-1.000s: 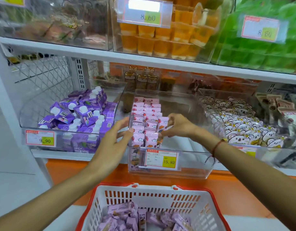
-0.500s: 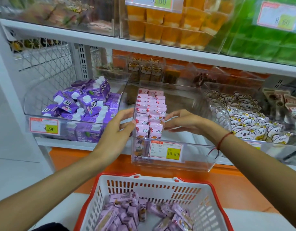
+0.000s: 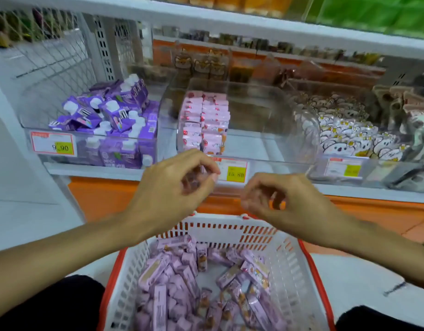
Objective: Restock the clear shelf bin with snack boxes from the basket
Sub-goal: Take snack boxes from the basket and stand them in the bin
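Note:
The clear shelf bin [image 3: 266, 161] sits in the middle of the shelf, with two rows of pink snack boxes [image 3: 205, 120] standing along its left side. Its right part holds no boxes. Below, a white basket with a red rim [image 3: 299, 266] holds several loose pink snack boxes [image 3: 179, 280]. My left hand [image 3: 175, 187] and my right hand [image 3: 285, 201] hover between bin and basket, above the basket's far rim. Both have loosely curled fingers and hold nothing.
Left of the bin, another clear bin [image 3: 91, 149] holds purple drink cartons. To the right, a bin [image 3: 344, 139] carries bear-print packets. A yellow price tag [image 3: 234, 173] hangs on the middle bin's front. An orange ledge [image 3: 105, 194] runs beneath the shelf.
Both hands have drawn back out of the bin and down toward the basket, letting go of the pink boxes they were straightening. The view has tilted downward.

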Tool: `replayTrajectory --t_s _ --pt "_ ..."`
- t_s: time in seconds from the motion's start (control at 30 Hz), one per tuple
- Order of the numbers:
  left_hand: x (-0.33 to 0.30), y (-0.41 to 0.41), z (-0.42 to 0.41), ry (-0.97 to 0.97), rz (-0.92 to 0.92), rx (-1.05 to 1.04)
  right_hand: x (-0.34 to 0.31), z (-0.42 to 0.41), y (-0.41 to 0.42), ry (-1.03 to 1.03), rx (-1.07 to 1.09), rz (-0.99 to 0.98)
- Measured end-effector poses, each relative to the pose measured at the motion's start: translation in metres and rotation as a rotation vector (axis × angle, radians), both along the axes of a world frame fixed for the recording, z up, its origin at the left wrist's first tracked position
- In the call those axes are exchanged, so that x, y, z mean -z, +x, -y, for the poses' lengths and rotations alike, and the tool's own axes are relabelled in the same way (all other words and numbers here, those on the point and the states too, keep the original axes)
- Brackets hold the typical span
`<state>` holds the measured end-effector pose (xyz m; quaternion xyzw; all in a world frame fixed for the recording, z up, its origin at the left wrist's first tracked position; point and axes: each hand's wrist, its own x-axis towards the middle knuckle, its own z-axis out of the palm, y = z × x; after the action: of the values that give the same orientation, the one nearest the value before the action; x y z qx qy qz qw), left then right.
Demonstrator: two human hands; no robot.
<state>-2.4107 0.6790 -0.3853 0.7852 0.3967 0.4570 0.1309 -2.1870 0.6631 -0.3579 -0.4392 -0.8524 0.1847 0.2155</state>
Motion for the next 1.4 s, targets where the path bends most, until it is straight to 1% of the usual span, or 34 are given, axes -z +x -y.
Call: replayTrajectory --t_s 0.03,0.1,0.17,0.23,0.27,0.3,0.33,0.37,0.4,0.43,0.47,0.5,0.53,0.57,0.63,0.67,0.7,0.77,0.8,0.83,0.87,0.97,1.0,1.07,1.17,1.23,1.33,1.4 --pt "0.013 0.005 0.001 -0.033 -0.08 0.02 0.02 0.003 0.001 -0.144 -0.02 0.12" --pt "0.044 0.012 -0.003 -0.147 -0.259 0.035 0.069 -0.001 0.002 -0.356 -0.029 0.386" --pt "0.081 0.018 -0.008 -0.279 -0.442 0.051 0.127 -0.012 0.003 -0.574 -0.011 0.584" --pt "0.126 0.023 -0.008 -0.366 -0.572 0.076 0.183 -0.019 0.004 -0.693 0.016 0.672" --pt "0.149 0.024 -0.005 -0.445 -0.599 0.085 0.21 -0.02 0.006 -0.712 0.06 0.687" --pt "0.173 0.025 0.0 -0.549 -0.611 0.089 0.234 -0.017 0.007 -0.709 0.104 0.684" --pt "0.195 0.025 0.005 -0.648 -0.618 0.076 0.258 -0.012 0.008 -0.703 0.161 0.639" --pt "0.217 0.025 0.008 -0.708 -0.616 0.048 0.279 -0.004 0.009 -0.714 0.232 0.554" --pt "0.235 0.023 0.012 -0.751 -0.572 -0.009 0.297 0.005 0.007 -0.737 0.306 0.461" --pt "0.248 0.021 0.016 -0.795 -0.465 -0.092 0.313 0.015 0.005 -0.74 0.359 0.395" --pt "0.258 0.017 0.018 -0.793 -0.364 -0.2 0.327 0.023 0.0 -0.723 0.382 0.373" --pt "0.266 0.012 0.02 -0.814 -0.298 -0.352 0.338 0.029 -0.006 -0.666 0.392 0.379" --pt "0.277 0.007 0.022 -0.812 -0.311 -0.479 0.345 0.032 -0.013 -0.583 0.403 0.38" --pt "0.285 0.003 0.023 -0.814 -0.388 -0.505 0.347 0.032 -0.021 -0.485 0.428 0.363" --pt "0.297 -0.002 0.028 -0.824 -0.694 -0.376 0.35 0.025 -0.042 -0.312 0.442 0.316" --pt "0.3 -0.003 0.028 -0.839 -0.816 -0.303 0.354 0.021 -0.055 -0.273 0.421 0.272" --pt "0.301 -0.003 0.026 -0.852 -0.863 -0.282 0.354 0.017 -0.068 -0.405 0.388 0.189" --pt "0.301 -0.001 0.023 -0.837 -0.895 -0.314 0.354 0.009 -0.087 -0.815 0.363 -0.049" --pt "0.3 -0.001 0.021 -0.823 -0.905 -0.324 0.358 0.004 -0.089 -0.944 0.383 -0.135" --pt "0.297 -0.001 0.019 -0.813 -0.92 -0.31 0.361 -0.001 -0.088 -1.006 0.389 -0.163" --pt "0.296 -0.004 0.018 -0.801 -0.947 -0.267 0.365 -0.005 -0.085 -1.015 0.369 -0.146" --pt "0.292 -0.019 0.013 -0.772 -1.096 -0.032 0.368 -0.004 -0.079 -0.911 0.201 0.008" --pt "0.289 -0.023 0.012 -0.784 -1.152 0.04 0.369 -0.001 -0.08 -0.867 0.166 0.009" --pt "0.285 -0.026 0.011 -0.799 -1.234 0.114 0.368 0.005 -0.083 -0.785 0.123 -0.015" --pt "0.277 -0.022 0.014 -0.711 -1.317 0.103 0.365 0.01 -0.076 -0.702 0.096 -0.008" --pt "0.273 -0.024 0.019 -0.686 -1.277 0.053 0.361 0.013 -0.066 -0.74 0.113 0.022" --pt "0.267 -0.032 0.03 -0.683 -1.194 0.021 0.352 0.023 -0.056 -0.806 0.144 -0.009" --pt "0.265 -0.033 0.036 -0.681 -1.242 0.038 0.342 0.027 -0.051 -0.852 0.199 -0.083"
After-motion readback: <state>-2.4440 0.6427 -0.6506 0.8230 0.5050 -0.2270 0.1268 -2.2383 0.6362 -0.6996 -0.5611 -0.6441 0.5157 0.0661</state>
